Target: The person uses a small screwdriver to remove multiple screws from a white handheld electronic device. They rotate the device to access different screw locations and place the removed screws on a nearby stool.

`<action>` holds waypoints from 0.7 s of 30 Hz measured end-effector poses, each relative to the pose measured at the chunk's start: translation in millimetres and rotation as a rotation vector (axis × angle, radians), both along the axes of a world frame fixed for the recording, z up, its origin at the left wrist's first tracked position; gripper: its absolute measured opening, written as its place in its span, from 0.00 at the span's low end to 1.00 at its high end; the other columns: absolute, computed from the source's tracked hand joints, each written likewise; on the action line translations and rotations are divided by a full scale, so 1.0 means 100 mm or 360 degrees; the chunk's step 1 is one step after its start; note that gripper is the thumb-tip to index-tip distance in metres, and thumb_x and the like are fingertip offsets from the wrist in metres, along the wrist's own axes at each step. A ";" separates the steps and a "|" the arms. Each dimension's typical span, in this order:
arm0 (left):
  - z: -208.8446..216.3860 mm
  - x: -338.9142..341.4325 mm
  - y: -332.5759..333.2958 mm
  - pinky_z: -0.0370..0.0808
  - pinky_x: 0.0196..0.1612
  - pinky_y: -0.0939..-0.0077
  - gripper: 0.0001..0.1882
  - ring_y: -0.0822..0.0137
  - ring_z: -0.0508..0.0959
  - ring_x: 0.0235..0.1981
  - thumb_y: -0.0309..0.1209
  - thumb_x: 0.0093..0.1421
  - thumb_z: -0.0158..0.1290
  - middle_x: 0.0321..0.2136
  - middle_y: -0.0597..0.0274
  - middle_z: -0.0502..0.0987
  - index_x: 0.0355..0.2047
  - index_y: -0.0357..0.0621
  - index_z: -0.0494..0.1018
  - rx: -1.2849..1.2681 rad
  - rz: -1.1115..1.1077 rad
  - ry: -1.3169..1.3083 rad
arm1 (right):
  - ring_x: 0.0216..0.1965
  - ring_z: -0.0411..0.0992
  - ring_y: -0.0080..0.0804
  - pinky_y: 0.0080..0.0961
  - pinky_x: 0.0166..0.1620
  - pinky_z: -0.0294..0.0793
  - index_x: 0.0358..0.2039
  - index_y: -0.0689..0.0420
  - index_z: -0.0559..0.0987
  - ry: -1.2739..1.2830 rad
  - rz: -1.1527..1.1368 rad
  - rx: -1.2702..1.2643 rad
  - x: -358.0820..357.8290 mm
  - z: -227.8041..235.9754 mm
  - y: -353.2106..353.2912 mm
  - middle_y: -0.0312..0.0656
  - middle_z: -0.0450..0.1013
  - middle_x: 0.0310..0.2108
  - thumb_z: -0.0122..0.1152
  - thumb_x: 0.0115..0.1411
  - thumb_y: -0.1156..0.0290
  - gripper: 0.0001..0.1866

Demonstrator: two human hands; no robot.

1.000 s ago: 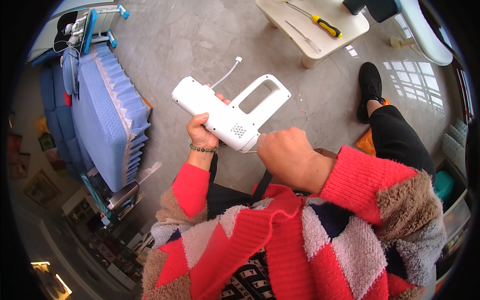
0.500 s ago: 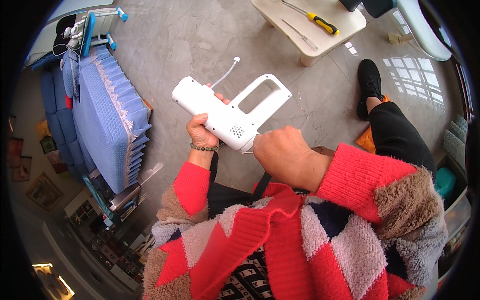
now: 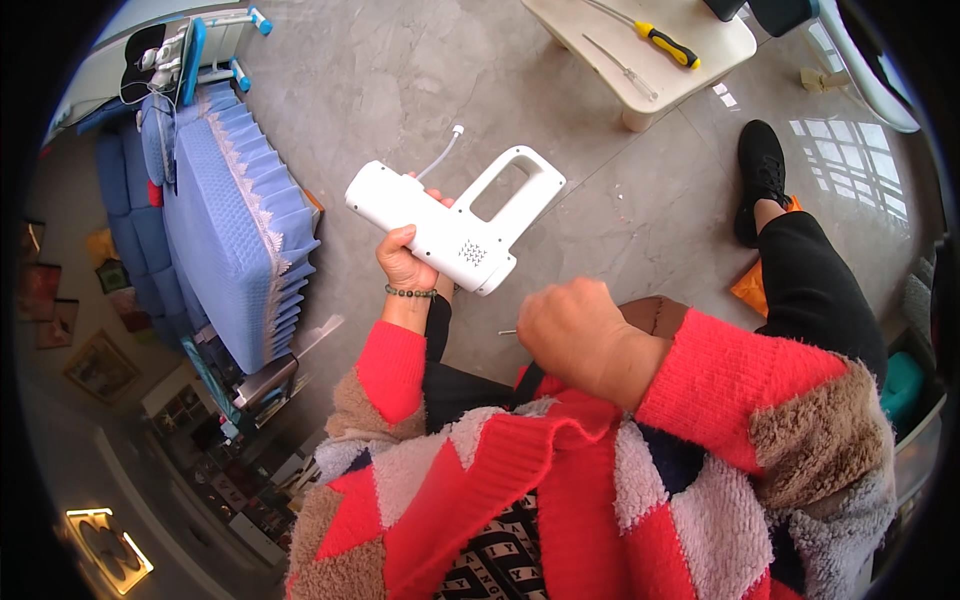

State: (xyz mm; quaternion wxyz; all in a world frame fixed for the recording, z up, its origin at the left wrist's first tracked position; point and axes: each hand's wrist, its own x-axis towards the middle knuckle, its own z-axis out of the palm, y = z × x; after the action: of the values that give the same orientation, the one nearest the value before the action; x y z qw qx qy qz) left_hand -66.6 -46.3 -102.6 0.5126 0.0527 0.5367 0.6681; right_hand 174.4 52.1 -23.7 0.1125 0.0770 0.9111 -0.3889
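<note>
My left hand point(image 3: 405, 265) is wrapped round the barrel of a white plastic handheld appliance point(image 3: 425, 215), thumb on top and fingertips showing at the far side. The appliance has a loop handle, several small screw holes and a patch of triangular vents. A thin white tube point(image 3: 440, 153) with a capped end rises from its far side. My right hand point(image 3: 575, 325) is closed in a fist to the right of the appliance's near end, apart from it. From the fist's left side sticks a thin metal rod point(image 3: 508, 332); the rest of it is hidden.
A low cream table point(image 3: 640, 95) ahead right bears a yellow-and-black screwdriver point(image 3: 668, 45) and a slim clear-handled screwdriver point(image 3: 632, 75). A blue quilted, frilled cover point(image 3: 220, 240) is on the left. My black shoe point(image 3: 762, 180) and an orange bag point(image 3: 750, 290) are at right.
My right hand has drawn back from the appliance's near end, slightly down and right, and the thin metal rod came away with it. My left hand keeps its hold.
</note>
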 end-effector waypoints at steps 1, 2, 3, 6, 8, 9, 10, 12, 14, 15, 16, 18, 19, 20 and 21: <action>0.00 0.00 0.00 0.69 0.56 0.54 0.44 0.51 0.74 0.47 0.33 0.39 0.56 0.43 0.50 0.73 0.60 0.42 0.57 0.0006 -0.0005 0.0016 | 0.27 0.77 0.35 0.32 0.24 0.73 0.21 0.55 0.77 -0.0027 0.0022 -0.0022 0.00 0.00 0.00 0.38 0.75 0.24 0.57 0.48 0.72 0.03; 0.00 0.00 -0.01 0.69 0.56 0.54 0.44 0.51 0.74 0.47 0.33 0.39 0.56 0.43 0.50 0.73 0.60 0.42 0.57 0.0015 -0.0018 0.0031 | 0.28 0.77 0.35 0.31 0.25 0.74 0.22 0.55 0.78 -0.0054 0.0043 -0.0043 0.01 0.00 0.00 0.38 0.75 0.24 0.56 0.48 0.72 0.03; 0.00 -0.01 -0.01 0.69 0.56 0.54 0.44 0.51 0.74 0.47 0.33 0.40 0.56 0.43 0.50 0.73 0.60 0.43 0.57 0.0039 -0.0035 0.0040 | 0.29 0.77 0.35 0.31 0.25 0.74 0.22 0.55 0.78 -0.0064 0.0058 -0.0055 0.01 0.00 0.00 0.38 0.75 0.24 0.56 0.49 0.72 0.03; -0.01 -0.02 0.01 0.68 0.57 0.54 0.44 0.51 0.74 0.47 0.33 0.40 0.56 0.43 0.50 0.73 0.61 0.43 0.56 0.0097 -0.0065 0.0050 | 0.30 0.77 0.34 0.31 0.26 0.74 0.23 0.55 0.79 -0.0075 0.0077 -0.0066 0.05 0.00 0.02 0.38 0.75 0.26 0.56 0.49 0.72 0.04; -0.01 -0.03 0.00 0.68 0.57 0.54 0.44 0.51 0.74 0.47 0.32 0.40 0.56 0.43 0.50 0.73 0.61 0.43 0.56 0.0110 -0.0054 0.0020 | 0.30 0.77 0.34 0.30 0.26 0.74 0.23 0.55 0.79 -0.0085 0.0068 -0.0087 0.07 0.01 0.02 0.38 0.75 0.25 0.57 0.49 0.72 0.04; -0.02 -0.03 -0.01 0.68 0.57 0.54 0.44 0.51 0.74 0.47 0.32 0.40 0.56 0.43 0.49 0.73 0.61 0.43 0.56 0.0128 -0.0057 -0.0001 | 0.30 0.77 0.34 0.30 0.26 0.74 0.23 0.56 0.79 -0.0097 0.0100 -0.0083 0.08 0.02 0.02 0.38 0.75 0.25 0.57 0.49 0.72 0.04; -0.02 -0.03 -0.01 0.68 0.57 0.54 0.44 0.51 0.74 0.47 0.32 0.40 0.56 0.43 0.49 0.73 0.61 0.43 0.56 0.0112 -0.0054 0.0008 | 0.30 0.77 0.33 0.30 0.26 0.74 0.22 0.56 0.79 -0.0095 0.0084 -0.0092 0.08 0.03 0.02 0.38 0.75 0.25 0.57 0.49 0.72 0.04; -0.01 -0.05 -0.02 0.68 0.57 0.53 0.44 0.51 0.73 0.48 0.32 0.40 0.56 0.44 0.49 0.73 0.61 0.43 0.56 0.0098 -0.0070 0.0023 | 0.30 0.76 0.33 0.30 0.25 0.74 0.22 0.55 0.79 -0.0080 0.0093 -0.0096 0.07 0.04 0.02 0.38 0.75 0.25 0.57 0.48 0.72 0.04; -0.01 -0.06 -0.02 0.68 0.57 0.53 0.44 0.50 0.73 0.48 0.32 0.40 0.56 0.44 0.49 0.73 0.61 0.43 0.56 0.0090 -0.0064 0.0016 | 0.30 0.76 0.33 0.30 0.25 0.74 0.22 0.55 0.80 -0.0078 0.0070 -0.0085 0.07 0.05 0.02 0.38 0.75 0.25 0.58 0.48 0.72 0.04; -0.01 -0.07 -0.02 0.68 0.57 0.52 0.44 0.50 0.73 0.48 0.32 0.40 0.56 0.44 0.49 0.73 0.61 0.43 0.56 0.0087 -0.0066 0.0016 | 0.30 0.76 0.33 0.30 0.25 0.74 0.21 0.55 0.80 -0.0085 0.0085 -0.0075 0.07 0.05 0.02 0.38 0.75 0.24 0.58 0.48 0.72 0.04; -0.01 -0.07 -0.02 0.68 0.57 0.52 0.44 0.50 0.74 0.48 0.31 0.40 0.56 0.44 0.49 0.73 0.61 0.43 0.56 0.0088 -0.0067 0.0002 | 0.30 0.76 0.33 0.30 0.25 0.74 0.21 0.55 0.80 -0.0073 0.0065 -0.0081 0.06 0.05 0.02 0.38 0.75 0.24 0.58 0.48 0.72 0.04; 0.00 -0.07 -0.02 0.68 0.57 0.52 0.44 0.50 0.74 0.48 0.31 0.40 0.56 0.44 0.49 0.73 0.61 0.43 0.56 0.0094 -0.0079 -0.0014 | 0.30 0.76 0.33 0.29 0.25 0.74 0.21 0.55 0.80 -0.0069 0.0103 -0.0079 0.06 0.05 0.02 0.37 0.75 0.24 0.58 0.48 0.72 0.04; 0.01 -0.07 -0.02 0.68 0.57 0.52 0.44 0.51 0.74 0.48 0.31 0.40 0.56 0.44 0.49 0.73 0.61 0.44 0.56 0.0094 -0.0076 -0.0026 | 0.29 0.76 0.33 0.29 0.25 0.74 0.21 0.55 0.80 -0.0062 0.0085 -0.0078 0.06 0.05 0.02 0.37 0.75 0.24 0.58 0.47 0.72 0.04; 0.01 -0.07 -0.02 0.67 0.57 0.53 0.44 0.51 0.74 0.48 0.31 0.40 0.56 0.44 0.50 0.73 0.61 0.44 0.56 0.0095 -0.0079 -0.0033 | 0.29 0.76 0.33 0.29 0.24 0.74 0.21 0.55 0.80 -0.0059 0.0087 -0.0072 0.07 0.05 0.02 0.37 0.75 0.24 0.58 0.47 0.72 0.04; 0.00 -0.06 -0.02 0.67 0.58 0.53 0.44 0.51 0.74 0.48 0.31 0.40 0.56 0.44 0.50 0.73 0.61 0.44 0.56 0.0098 -0.0086 -0.0037 | 0.29 0.76 0.32 0.29 0.24 0.74 0.20 0.55 0.80 -0.0066 0.0116 -0.0054 0.08 0.05 0.03 0.37 0.75 0.24 0.58 0.47 0.72 0.04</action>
State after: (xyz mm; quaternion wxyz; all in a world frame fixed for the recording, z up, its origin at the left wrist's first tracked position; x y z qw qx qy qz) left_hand -72.4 -48.0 -102.3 0.5347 0.0751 0.5083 0.6709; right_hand 182.2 54.8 -18.8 0.1470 0.0498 0.9041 -0.3982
